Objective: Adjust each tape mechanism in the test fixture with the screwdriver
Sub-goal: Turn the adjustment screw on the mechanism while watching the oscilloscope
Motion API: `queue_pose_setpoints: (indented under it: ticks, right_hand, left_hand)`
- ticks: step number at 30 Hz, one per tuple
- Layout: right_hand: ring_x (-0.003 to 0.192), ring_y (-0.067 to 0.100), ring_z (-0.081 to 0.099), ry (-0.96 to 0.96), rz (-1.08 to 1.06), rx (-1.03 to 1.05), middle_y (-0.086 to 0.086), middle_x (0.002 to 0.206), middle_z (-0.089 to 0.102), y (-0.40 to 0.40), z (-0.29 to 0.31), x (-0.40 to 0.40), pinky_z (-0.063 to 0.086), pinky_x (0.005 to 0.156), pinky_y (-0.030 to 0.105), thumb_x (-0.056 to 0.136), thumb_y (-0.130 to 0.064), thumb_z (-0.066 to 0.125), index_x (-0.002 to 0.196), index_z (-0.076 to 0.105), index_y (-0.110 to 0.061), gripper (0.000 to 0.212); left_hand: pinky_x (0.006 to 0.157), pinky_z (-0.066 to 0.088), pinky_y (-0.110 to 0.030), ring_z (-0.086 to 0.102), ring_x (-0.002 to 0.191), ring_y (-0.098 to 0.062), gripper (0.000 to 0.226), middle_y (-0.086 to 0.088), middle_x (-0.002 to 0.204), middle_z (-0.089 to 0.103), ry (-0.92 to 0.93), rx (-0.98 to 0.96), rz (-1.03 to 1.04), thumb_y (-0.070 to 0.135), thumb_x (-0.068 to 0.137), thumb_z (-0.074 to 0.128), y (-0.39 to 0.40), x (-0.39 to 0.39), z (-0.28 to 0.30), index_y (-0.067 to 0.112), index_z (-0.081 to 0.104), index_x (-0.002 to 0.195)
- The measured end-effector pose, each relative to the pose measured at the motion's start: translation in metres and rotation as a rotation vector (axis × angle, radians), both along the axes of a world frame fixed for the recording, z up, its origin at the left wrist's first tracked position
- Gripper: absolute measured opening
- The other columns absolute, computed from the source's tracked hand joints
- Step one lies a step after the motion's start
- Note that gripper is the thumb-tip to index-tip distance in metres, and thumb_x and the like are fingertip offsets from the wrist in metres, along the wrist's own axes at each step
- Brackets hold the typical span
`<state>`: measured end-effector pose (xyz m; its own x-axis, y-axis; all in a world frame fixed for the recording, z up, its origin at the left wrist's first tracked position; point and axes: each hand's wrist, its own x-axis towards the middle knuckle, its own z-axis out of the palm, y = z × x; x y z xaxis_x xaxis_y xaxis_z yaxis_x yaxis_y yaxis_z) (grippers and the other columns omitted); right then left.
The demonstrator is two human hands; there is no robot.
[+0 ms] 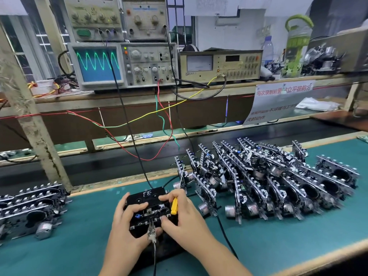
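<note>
Left: row of black-and-silver tape mechanisms (pixel 29 204) on green bench mat (pixel 278 242). Centre: left hand (pixel 127 218) grips black mechanism seated in test fixture (pixel 148 208); right hand (pixel 183 216) presses its front, yellow-handled screwdriver (pixel 174 205) tucked between fingers, blade raised, not engaged. Judged: seating step; next, tip to adjusting screw. Right: larger pile of mechanisms (pixel 268 176). Behind: oscilloscope showing green sine trace (pixel 97 62)
</note>
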<state>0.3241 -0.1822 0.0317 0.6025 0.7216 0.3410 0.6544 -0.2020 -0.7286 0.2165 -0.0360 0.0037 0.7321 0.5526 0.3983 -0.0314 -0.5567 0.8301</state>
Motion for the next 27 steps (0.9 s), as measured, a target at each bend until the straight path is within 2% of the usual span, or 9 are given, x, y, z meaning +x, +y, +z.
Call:
queue_pose_setpoints:
  ticks: [3,5,8,12,16,19,21,24,27]
  right_hand:
    - [0.111,0.003,0.045,0.012,-0.003,0.009,-0.04,0.124,0.046,-0.0005,0.0005,-0.0001,0.042,0.088,0.028,0.089,-0.038,0.055,0.106,0.029,-0.041,0.031]
    - [0.112,0.005,0.046,0.015,-0.004,0.007,-0.036,0.126,0.049,-0.0007,0.0006,-0.0001,0.043,0.089,0.03,0.089,-0.037,0.055,0.104,0.028,-0.042,0.031]
    - [0.113,0.005,0.046,0.017,-0.005,0.008,-0.036,0.126,0.05,-0.0009,0.0016,-0.0002,0.044,0.091,0.033,0.089,-0.036,0.055,0.103,0.029,-0.041,0.031]
    - [0.112,0.005,0.046,0.018,-0.004,0.012,-0.035,0.127,0.051,-0.0009,0.0026,-0.0005,0.042,0.087,0.029,0.089,-0.036,0.056,0.103,0.028,-0.04,0.031]
    - [0.109,0.003,0.045,0.031,-0.004,0.015,-0.035,0.127,0.051,-0.001,0.0027,-0.0009,0.038,0.078,0.024,0.088,-0.037,0.056,0.103,0.029,-0.041,0.031]
    - [0.101,0.001,0.045,0.043,-0.005,0.021,-0.037,0.128,0.051,-0.0009,0.002,-0.0014,0.035,0.073,0.023,0.087,-0.036,0.057,0.101,0.029,-0.042,0.032]
    - [0.101,0.001,0.045,0.049,-0.003,0.02,-0.038,0.128,0.05,-0.0009,0.0022,-0.0018,0.035,0.072,0.023,0.087,-0.037,0.057,0.1,0.028,-0.044,0.032]
    - [0.106,0.003,0.046,0.064,0.0,0.019,-0.039,0.127,0.05,-0.0018,0.0044,-0.0022,0.041,0.076,0.027,0.087,-0.038,0.056,0.1,0.029,-0.044,0.03]
    - [0.113,0.003,0.047,0.084,0.012,0.019,-0.038,0.127,0.052,-0.0035,0.006,-0.0015,0.046,0.087,0.034,0.089,-0.037,0.054,0.097,0.028,-0.048,0.029]
  left_hand:
    - [0.101,0.037,-0.033,0.037,0.124,0.025,0.07,0.026,0.155,0.029,-0.005,0.004,-0.002,0.018,0.056,0.098,-0.0007,0.0004,-0.0001,0.058,0.063,0.101]
    - [0.1,0.037,-0.033,0.038,0.124,0.024,0.067,0.024,0.156,0.03,-0.005,0.02,0.006,0.018,0.057,0.098,-0.0005,0.0006,-0.0015,0.05,0.065,0.105]
    - [0.101,0.037,-0.034,0.043,0.128,0.009,0.067,0.023,0.156,0.03,-0.002,0.036,0.028,0.016,0.057,0.098,0.0006,0.0002,-0.0032,0.044,0.066,0.109]
    - [0.101,0.038,-0.035,0.044,0.13,0.0,0.067,0.024,0.156,0.03,-0.005,0.045,0.04,0.017,0.057,0.098,0.0007,0.0,-0.0033,0.046,0.066,0.109]
    - [0.1,0.038,-0.034,0.043,0.128,0.011,0.07,0.027,0.155,0.029,-0.005,0.04,0.024,0.019,0.057,0.098,0.001,0.0,-0.0028,0.058,0.062,0.103]
    - [0.102,0.039,-0.035,0.043,0.131,0.007,0.073,0.025,0.156,0.028,-0.011,0.04,0.022,0.02,0.055,0.098,0.0024,0.001,-0.0044,0.06,0.061,0.105]
    - [0.102,0.039,-0.034,0.041,0.128,0.017,0.073,0.028,0.156,0.028,-0.006,0.032,0.026,0.022,0.055,0.099,0.0035,0.001,-0.0057,0.059,0.062,0.105]
    - [0.102,0.038,-0.034,0.039,0.126,0.019,0.072,0.03,0.155,0.028,0.009,0.033,0.021,0.024,0.055,0.099,0.0049,0.0008,-0.0063,0.058,0.062,0.106]
    - [0.101,0.037,-0.033,0.036,0.125,0.024,0.074,0.03,0.154,0.028,0.006,0.047,0.02,0.022,0.054,0.099,0.004,0.001,-0.0073,0.058,0.062,0.106]
